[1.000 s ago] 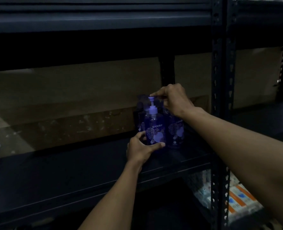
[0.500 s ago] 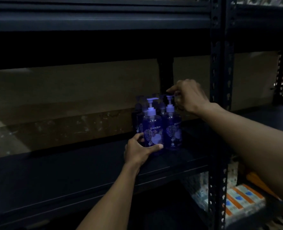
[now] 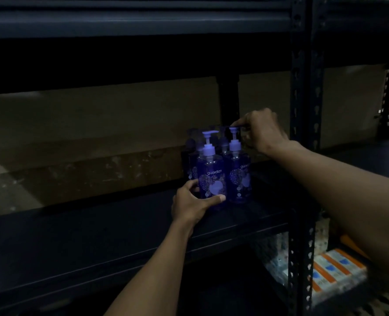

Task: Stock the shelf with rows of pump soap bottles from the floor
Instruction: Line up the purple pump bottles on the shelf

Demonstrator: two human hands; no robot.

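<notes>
Two arms enter from the lower edge, both bare from wrist to as far up as the frame shows (no sleeve, cuff or glove in view). The left hand (image 3: 192, 202) and right hand (image 3: 263, 131) carry no ring, watch or band. The dim light hides finer detail.

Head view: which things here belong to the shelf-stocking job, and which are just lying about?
Part of the job:
- front-left soap bottle, left hand around its base
- front-right soap bottle, right hand at its pump
- dimmer bottles behind
- dark shelf

Just lying about:
- orange-and-white boxes on the lower shelf
- upright post
</notes>
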